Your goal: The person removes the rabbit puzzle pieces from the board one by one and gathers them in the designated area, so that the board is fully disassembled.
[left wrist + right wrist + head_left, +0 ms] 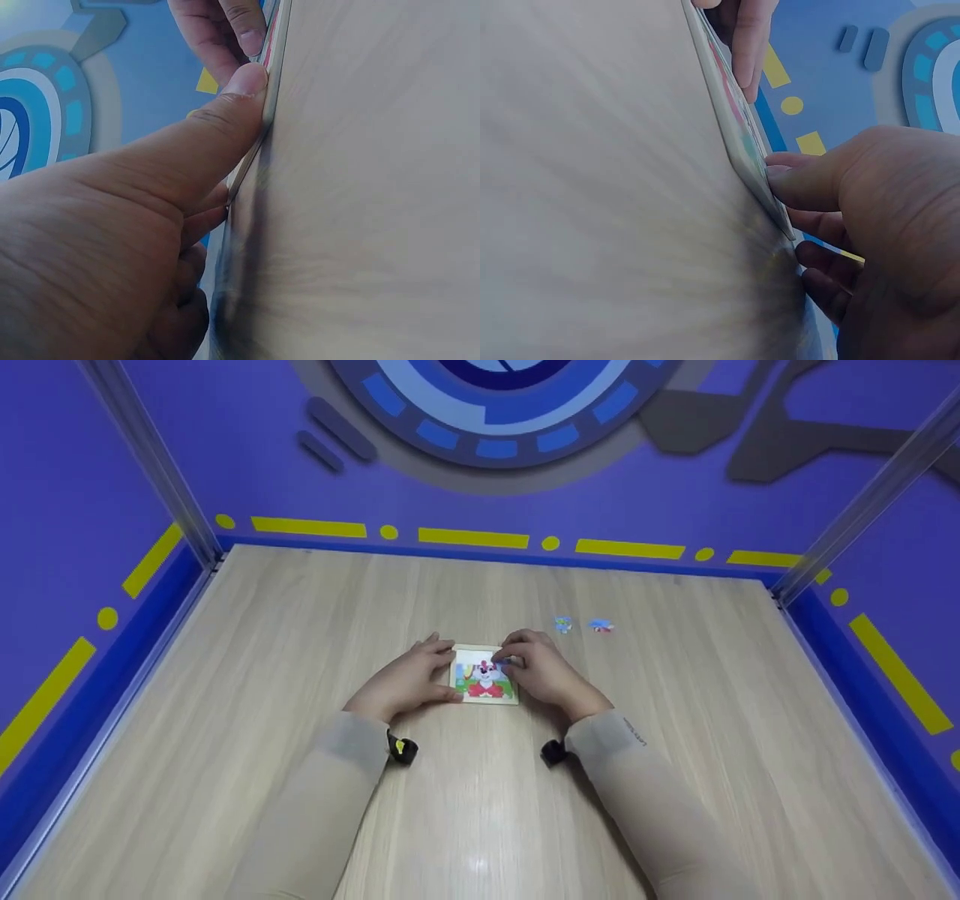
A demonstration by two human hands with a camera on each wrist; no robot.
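Note:
A small square jigsaw puzzle tray (489, 703) with a pale rim lies flat on the table. Its picture shows a white cartoon animal (485, 682) in red, and a pale bare strip (472, 655) runs along the top. My left hand (405, 679) holds the tray by its left side, thumb at the near corner and fingers at the far one. Over the tray's upper right, my right hand (546, 669) pinches a bluish puzzle piece (504, 661), mostly hidden by the fingers. In the right wrist view the right thumb (802, 184) lies close over the tray's edge.
Two loose puzzle pieces lie beyond my right hand: a blue-green one (563, 624) and a blue one with red (601, 625). The wood-grain table (480, 810) is walled by purple-blue panels (247, 457) at the back and both sides.

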